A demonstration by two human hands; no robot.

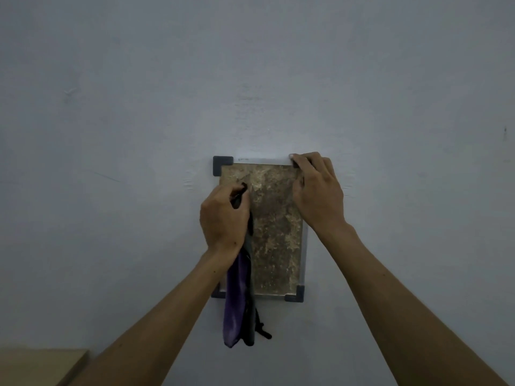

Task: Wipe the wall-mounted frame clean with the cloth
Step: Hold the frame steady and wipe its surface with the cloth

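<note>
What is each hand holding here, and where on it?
Left hand grips the cloth by its upper end; right hand holds the frame at its top right corner.

wall (125,93): pale, plain; I see it carrying the frame (274,232).
frame: flat against wall, dark corner pieces, mottled brown panel.

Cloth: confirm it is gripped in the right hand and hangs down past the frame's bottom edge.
Wrong hand. The head view shows the left hand gripping the cloth; the right hand holds the top right corner of the frame. It does hang past the bottom edge.
</note>
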